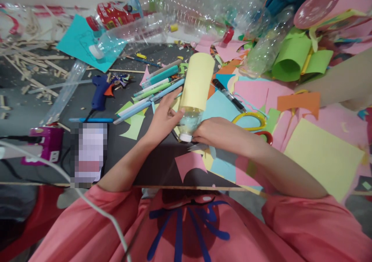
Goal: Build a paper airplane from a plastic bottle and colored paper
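A clear plastic bottle [190, 120] wrapped in pale yellow paper [199, 80] lies over the table, its white cap pointing towards me. My left hand [165, 117] holds its left side, with the thumb against the clear shoulder and a finger along the paper. On the other side, my right hand [213, 132] is closed at the neck near the cap; its fingertips are mostly hidden. Scissors with yellow and red handles [251, 120] lie just beyond my right forearm. Several markers [159, 88] sit to the left of the bottle, and a black pen [229, 95] to its right.
A blue glue gun [100, 93], a phone [90, 149] and a purple power strip [46, 146] occupy the left. Wooden sticks [31, 68] are scattered behind them. Empty plastic bottles [130, 33] line the back. Coloured paper [322, 153] covers the right, where another person's arm [340, 76] reaches in.
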{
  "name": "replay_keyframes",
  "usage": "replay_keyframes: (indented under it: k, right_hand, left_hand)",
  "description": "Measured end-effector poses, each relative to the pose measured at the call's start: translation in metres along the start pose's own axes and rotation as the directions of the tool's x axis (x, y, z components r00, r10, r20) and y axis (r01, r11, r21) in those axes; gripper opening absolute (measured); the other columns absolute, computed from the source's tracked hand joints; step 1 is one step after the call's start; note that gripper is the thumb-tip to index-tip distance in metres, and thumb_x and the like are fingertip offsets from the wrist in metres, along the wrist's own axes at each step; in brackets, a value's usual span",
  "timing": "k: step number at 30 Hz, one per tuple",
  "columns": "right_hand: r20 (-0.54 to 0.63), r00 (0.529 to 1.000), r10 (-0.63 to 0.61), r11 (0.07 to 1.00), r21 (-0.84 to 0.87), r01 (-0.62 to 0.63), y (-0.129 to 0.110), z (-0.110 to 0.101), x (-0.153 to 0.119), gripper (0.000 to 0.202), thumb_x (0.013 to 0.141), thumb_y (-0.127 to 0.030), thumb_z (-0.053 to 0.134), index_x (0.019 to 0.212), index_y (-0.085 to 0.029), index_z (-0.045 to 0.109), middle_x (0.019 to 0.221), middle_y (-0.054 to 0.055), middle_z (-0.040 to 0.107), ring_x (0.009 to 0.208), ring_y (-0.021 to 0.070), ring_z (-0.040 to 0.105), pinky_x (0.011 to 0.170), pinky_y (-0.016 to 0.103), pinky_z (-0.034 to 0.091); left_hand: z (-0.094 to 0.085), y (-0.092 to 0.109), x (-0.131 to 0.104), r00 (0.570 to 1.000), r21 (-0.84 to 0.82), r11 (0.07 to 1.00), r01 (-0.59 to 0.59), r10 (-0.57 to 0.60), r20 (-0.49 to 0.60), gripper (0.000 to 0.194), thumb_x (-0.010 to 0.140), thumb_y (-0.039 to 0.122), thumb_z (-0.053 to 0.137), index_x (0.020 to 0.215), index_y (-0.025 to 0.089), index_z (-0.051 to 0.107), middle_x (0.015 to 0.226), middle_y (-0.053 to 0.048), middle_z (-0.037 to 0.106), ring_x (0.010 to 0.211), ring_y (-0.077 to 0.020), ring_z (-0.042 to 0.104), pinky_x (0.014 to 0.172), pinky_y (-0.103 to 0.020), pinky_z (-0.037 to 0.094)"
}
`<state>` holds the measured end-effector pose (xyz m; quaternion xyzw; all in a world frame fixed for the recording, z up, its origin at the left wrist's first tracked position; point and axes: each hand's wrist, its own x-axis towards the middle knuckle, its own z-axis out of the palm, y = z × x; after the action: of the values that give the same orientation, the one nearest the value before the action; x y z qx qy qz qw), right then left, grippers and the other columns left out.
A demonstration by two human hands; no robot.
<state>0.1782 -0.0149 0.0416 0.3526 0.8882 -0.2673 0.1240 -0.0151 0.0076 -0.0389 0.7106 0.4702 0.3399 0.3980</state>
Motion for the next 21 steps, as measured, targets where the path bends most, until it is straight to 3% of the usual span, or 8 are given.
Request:
replay_keyframes:
  k: [5, 9, 16, 19, 21]
  right_hand:
    - [-0.022, 1.000, -0.021, 1.000, 0.007, 0.022, 0.004, -0.002, -0.001, 0.028, 0.096, -0.015, 0.046, 0.081, -0.016, 0.070, 0.079, 0.007, 0.073, 0.072, 0.0182, 0.063, 0.063, 0.028, 0.034]
    - [0.010, 1.000, -0.017, 1.000, 0.001, 0.017, 0.010, -0.005, -0.001, 0.028, 0.093, -0.012, 0.047, 0.083, -0.018, 0.071, 0.081, 0.006, 0.073, 0.073, 0.0175, 0.063, 0.062, 0.027, 0.033]
    - [0.174, 0.984, 0.027, 0.999, -0.025, -0.023, 0.013, -0.012, 0.005, 0.022, 0.084, -0.014, 0.052, 0.080, -0.017, 0.073, 0.076, 0.006, 0.072, 0.063, 0.0151, 0.055, 0.057, 0.027, 0.027]
    - [0.184, 0.983, 0.002, 1.000, -0.001, -0.002, 0.014, -0.012, 0.005, 0.022, 0.082, -0.015, 0.052, 0.075, -0.017, 0.073, 0.071, 0.005, 0.070, 0.056, 0.0133, 0.047, 0.055, 0.027, 0.024]
    - [0.180, 0.984, -0.012, 1.000, 0.016, 0.009, 0.015, -0.011, 0.006, 0.022, 0.081, -0.016, 0.052, 0.073, -0.018, 0.072, 0.070, 0.005, 0.069, 0.054, 0.0126, 0.045, 0.055, 0.027, 0.023]
  left_hand:
    - [0.001, 0.011, -0.002, 0.998, -0.014, 0.998, 0.060, -0.060, 0.030, 0.060, 0.091, 0.049, 0.054, 0.146, 0.028, 0.042, 0.144, -0.012, 0.051, 0.056, -0.0038, 0.054, 0.064, -0.026, 0.054]
    - [0.000, 0.016, -0.002, 0.994, -0.043, 0.993, 0.106, -0.106, 0.005, 0.059, 0.088, 0.045, 0.058, 0.143, 0.024, 0.046, 0.114, -0.006, 0.064, 0.049, -0.0015, 0.045, 0.054, -0.020, 0.046]
    - [0.002, 0.016, -0.003, 0.998, -0.001, 0.998, 0.057, -0.057, -0.017, 0.056, 0.088, 0.044, 0.063, 0.137, 0.022, 0.050, 0.071, 0.005, 0.057, 0.050, -0.0063, 0.045, 0.052, -0.019, 0.040]
    - [0.002, 0.013, -0.004, 0.998, 0.009, 1.000, 0.023, -0.023, -0.065, 0.049, 0.089, 0.046, 0.061, 0.131, 0.021, 0.056, 0.066, 0.005, 0.052, 0.053, -0.0079, 0.046, 0.052, -0.020, 0.042]
    - [0.001, 0.010, -0.004, 0.989, 0.058, 0.997, -0.045, 0.053, -0.136, 0.045, 0.090, 0.051, 0.059, 0.125, 0.022, 0.061, 0.076, 0.001, 0.057, 0.062, -0.0094, 0.053, 0.057, -0.021, 0.047]
